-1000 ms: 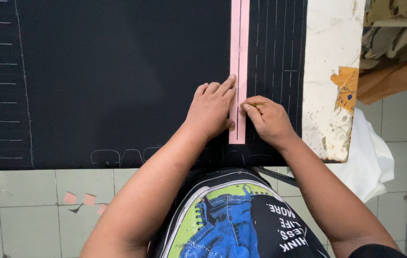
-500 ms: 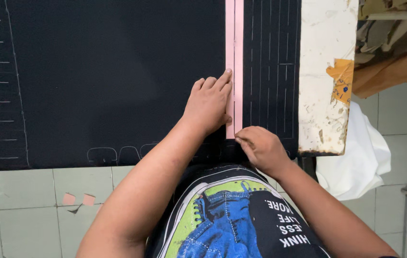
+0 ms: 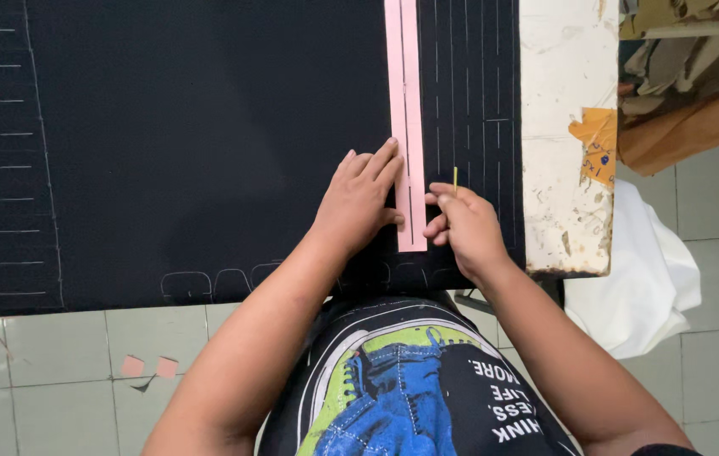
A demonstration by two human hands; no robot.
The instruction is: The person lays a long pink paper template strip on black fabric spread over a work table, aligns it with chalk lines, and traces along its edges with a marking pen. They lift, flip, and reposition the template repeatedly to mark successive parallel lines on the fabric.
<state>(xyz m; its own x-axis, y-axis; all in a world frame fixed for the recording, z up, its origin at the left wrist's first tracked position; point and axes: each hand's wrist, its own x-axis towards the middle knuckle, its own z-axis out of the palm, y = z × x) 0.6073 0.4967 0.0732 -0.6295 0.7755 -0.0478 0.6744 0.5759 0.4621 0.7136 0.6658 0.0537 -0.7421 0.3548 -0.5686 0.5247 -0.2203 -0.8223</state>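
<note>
My left hand (image 3: 358, 203) is lying flat, fingers spread, pressing the pink strip (image 3: 406, 127) down near its closer end. My right hand (image 3: 463, 226) is pinching a thin yellowish marking stick (image 3: 454, 177), tip pointing away from me, just right of the strip's edge. The strip's long axis is running straight away from me, between both hands. It's lying on black sheet (image 3: 207, 143) marked with pale lines, covering the bench (image 3: 566, 127). White cloth (image 3: 647, 279) is hanging to the right.
</note>
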